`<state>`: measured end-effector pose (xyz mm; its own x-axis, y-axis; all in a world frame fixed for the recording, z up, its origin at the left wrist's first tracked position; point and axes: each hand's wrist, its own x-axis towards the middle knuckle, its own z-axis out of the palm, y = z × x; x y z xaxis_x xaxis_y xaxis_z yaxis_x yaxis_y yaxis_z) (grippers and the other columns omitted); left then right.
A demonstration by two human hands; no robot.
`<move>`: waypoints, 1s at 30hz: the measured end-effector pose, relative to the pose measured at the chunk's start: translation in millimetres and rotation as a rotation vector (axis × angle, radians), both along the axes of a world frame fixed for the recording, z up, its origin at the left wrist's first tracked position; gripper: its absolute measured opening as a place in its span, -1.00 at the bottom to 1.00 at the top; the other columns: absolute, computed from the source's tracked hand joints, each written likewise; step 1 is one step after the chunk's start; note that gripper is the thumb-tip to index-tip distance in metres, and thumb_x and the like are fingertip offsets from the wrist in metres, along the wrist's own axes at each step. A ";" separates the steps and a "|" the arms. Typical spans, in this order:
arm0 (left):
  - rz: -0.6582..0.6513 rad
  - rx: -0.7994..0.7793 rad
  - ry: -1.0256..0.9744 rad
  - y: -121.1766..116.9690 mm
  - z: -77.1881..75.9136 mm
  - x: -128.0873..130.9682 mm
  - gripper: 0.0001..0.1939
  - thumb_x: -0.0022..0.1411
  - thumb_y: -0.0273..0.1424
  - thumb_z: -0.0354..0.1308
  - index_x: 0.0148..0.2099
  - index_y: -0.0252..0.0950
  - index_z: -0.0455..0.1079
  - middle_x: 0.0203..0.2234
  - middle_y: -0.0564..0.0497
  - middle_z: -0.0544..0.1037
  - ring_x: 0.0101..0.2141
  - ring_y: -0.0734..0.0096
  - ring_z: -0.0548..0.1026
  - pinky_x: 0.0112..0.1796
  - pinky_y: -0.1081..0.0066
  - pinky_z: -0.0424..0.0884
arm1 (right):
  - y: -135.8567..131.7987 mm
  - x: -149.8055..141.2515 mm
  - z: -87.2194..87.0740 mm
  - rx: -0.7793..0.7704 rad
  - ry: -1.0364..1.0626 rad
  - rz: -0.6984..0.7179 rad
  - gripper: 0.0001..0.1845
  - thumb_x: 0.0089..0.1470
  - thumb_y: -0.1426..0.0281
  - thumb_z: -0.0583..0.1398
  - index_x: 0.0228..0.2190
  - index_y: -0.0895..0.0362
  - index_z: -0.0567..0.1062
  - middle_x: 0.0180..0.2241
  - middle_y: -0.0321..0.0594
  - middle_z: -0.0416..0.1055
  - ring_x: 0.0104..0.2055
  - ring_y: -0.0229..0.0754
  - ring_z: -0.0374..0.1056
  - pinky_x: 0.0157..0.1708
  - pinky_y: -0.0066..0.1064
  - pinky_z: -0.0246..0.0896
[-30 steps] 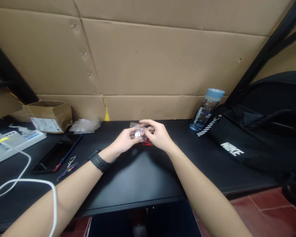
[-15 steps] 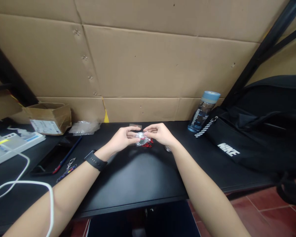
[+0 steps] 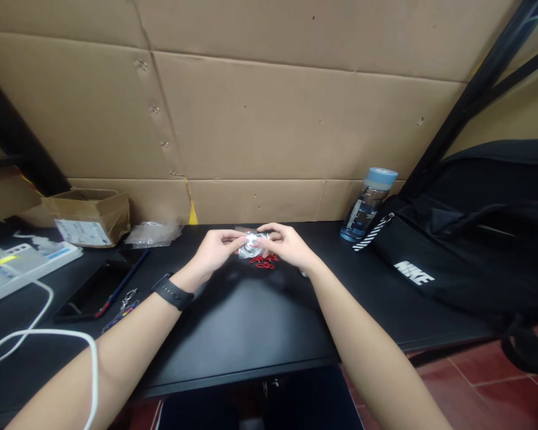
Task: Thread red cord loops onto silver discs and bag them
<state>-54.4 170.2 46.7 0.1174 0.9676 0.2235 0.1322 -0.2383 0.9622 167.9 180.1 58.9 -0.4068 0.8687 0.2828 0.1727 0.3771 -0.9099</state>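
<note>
Above the black desk, both hands pinch a clear packet.

I observe glossy, crinkled clear plastic on the packet. Bench: smooth, black, low sheen. Backing panel: matt brown cardboard, creased. Bottle: transparent, glossy. Bag: dark, matt cloth. Phone: dark glossy face. Red cords: fibrous-looking.

A blue-lidded bottle stands beside a black bag with white NIKE lettering.
</note>
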 end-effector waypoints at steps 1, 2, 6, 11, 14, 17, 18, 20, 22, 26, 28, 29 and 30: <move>0.012 0.008 0.007 0.4 0.5 -0.9 -0.57 0.09 -0.14 0.43 -0.12 -0.39 0.65 -0.18 -0.20 0.70 -0.24 0.19 0.62 -0.21 0.32 0.51 | -1.2 0.0 0.1 -0.011 -0.002 0.011 -0.49 0.03 0.22 0.40 -0.01 0.15 0.52 -0.43 -0.24 0.60 -0.42 -0.17 0.53 -0.36 -0.42 0.38; 0.017 0.013 0.009 0.7 1.0 -1.9 -0.57 0.09 -0.15 0.43 -0.12 -0.38 0.65 -0.17 -0.20 0.70 -0.24 0.19 0.62 -0.22 0.32 0.51 | -2.0 0.4 0.3 -0.017 -0.005 0.017 -0.43 -0.02 0.25 0.44 0.02 0.14 0.49 -0.45 -0.25 0.59 -0.41 -0.17 0.54 -0.35 -0.42 0.38; 0.001 0.033 0.006 1.7 2.3 -5.1 -0.60 0.12 -0.16 0.41 -0.11 -0.35 0.66 -0.18 -0.18 0.71 -0.25 0.20 0.62 -0.25 0.35 0.51 | -1.0 2.6 0.9 -0.040 0.015 0.007 -0.46 -0.05 0.34 0.44 -0.02 0.15 0.49 -0.47 -0.27 0.58 -0.43 -0.20 0.50 -0.35 -0.42 0.37; -0.003 0.071 0.029 3.7 -0.1 -6.0 -0.62 0.14 -0.16 0.39 -0.10 -0.33 0.66 -0.19 -0.15 0.71 -0.30 0.26 0.60 -0.29 0.38 0.47 | 0.5 0.0 0.3 -0.053 0.047 0.030 -0.55 -0.02 0.41 0.40 -0.06 0.14 0.52 -0.49 -0.33 0.53 -0.46 -0.24 0.46 -0.36 -0.43 0.37; 0.049 0.098 0.044 6.1 -2.9 -6.4 -0.60 0.15 -0.15 0.38 -0.09 -0.34 0.65 -0.25 -0.14 0.71 -0.36 0.31 0.56 -0.33 0.39 0.44 | -1.8 -5.2 -1.3 -0.085 0.124 0.028 -0.57 0.03 0.40 0.36 -0.03 0.11 0.48 -0.44 -0.33 0.51 -0.39 -0.20 0.52 -0.30 -0.37 0.43; 0.088 0.099 0.042 8.2 -3.7 -7.9 -0.58 0.14 -0.14 0.38 -0.09 -0.36 0.64 -0.29 -0.13 0.70 -0.39 0.33 0.54 -0.34 0.38 0.43 | -3.6 -8.9 -3.0 -0.108 0.168 0.027 -0.46 -0.04 0.39 0.42 0.00 0.09 0.46 -0.37 -0.32 0.51 -0.32 -0.18 0.55 -0.23 -0.35 0.46; 0.091 0.097 0.042 8.8 -3.5 -8.6 -0.58 0.13 -0.14 0.38 -0.10 -0.36 0.64 -0.29 -0.13 0.70 -0.39 0.32 0.54 -0.33 0.37 0.43 | -3.6 -9.4 -3.4 -0.109 0.175 0.026 -0.41 -0.09 0.41 0.44 0.00 0.08 0.46 -0.36 -0.32 0.51 -0.31 -0.18 0.56 -0.21 -0.35 0.46; 0.089 0.095 0.036 9.6 -2.7 -9.9 -0.58 0.12 -0.13 0.39 -0.11 -0.36 0.64 -0.29 -0.13 0.70 -0.39 0.33 0.54 -0.32 0.37 0.43 | -3.2 -9.4 -3.8 -0.113 0.200 0.015 -0.35 -0.15 0.43 0.47 0.00 0.06 0.44 -0.38 -0.35 0.51 -0.31 -0.18 0.56 -0.20 -0.35 0.47; 0.097 0.097 0.013 10.3 -2.7 -10.8 -0.58 0.12 -0.12 0.40 -0.11 -0.36 0.65 -0.29 -0.13 0.70 -0.39 0.34 0.53 -0.33 0.38 0.42 | -2.8 -8.6 -3.6 -0.113 0.243 -0.008 -0.41 -0.15 0.39 0.48 -0.06 0.07 0.44 -0.39 -0.35 0.52 -0.34 -0.18 0.56 -0.21 -0.34 0.47; 0.113 0.067 -0.096 11.5 -6.4 -11.0 -0.54 0.10 -0.11 0.42 -0.10 -0.37 0.64 -0.26 -0.15 0.69 -0.38 0.35 0.52 -0.33 0.39 0.41 | -5.3 -7.5 -1.6 -0.086 0.168 0.022 -0.69 -0.05 0.30 0.43 -0.27 0.16 0.54 -0.33 -0.21 0.58 -0.32 -0.16 0.56 -0.23 -0.35 0.45; 0.098 0.039 -0.137 11.9 -8.8 -10.5 -0.53 0.09 -0.11 0.43 -0.09 -0.37 0.64 -0.26 -0.16 0.69 -0.38 0.35 0.53 -0.32 0.38 0.42 | -7.4 -8.2 -0.6 -0.066 0.108 0.050 -0.69 -0.01 0.30 0.40 -0.21 0.18 0.59 -0.33 -0.19 0.59 -0.33 -0.17 0.54 -0.26 -0.38 0.43; 0.089 0.028 -0.150 12.1 -9.8 -10.3 -0.53 0.08 -0.11 0.44 -0.09 -0.37 0.64 -0.26 -0.16 0.69 -0.38 0.35 0.53 -0.31 0.37 0.42 | -8.1 -8.8 -0.3 -0.055 0.091 0.060 -0.65 0.00 0.30 0.38 -0.16 0.18 0.60 -0.32 -0.19 0.59 -0.34 -0.18 0.54 -0.28 -0.38 0.42; 0.084 0.024 -0.158 12.3 -10.6 -10.2 -0.53 0.08 -0.11 0.44 -0.09 -0.37 0.64 -0.26 -0.16 0.69 -0.38 0.35 0.53 -0.31 0.37 0.42 | -8.5 -9.5 -0.4 -0.042 0.081 0.068 -0.62 0.00 0.31 0.38 -0.12 0.19 0.61 -0.32 -0.18 0.60 -0.35 -0.18 0.53 -0.29 -0.39 0.41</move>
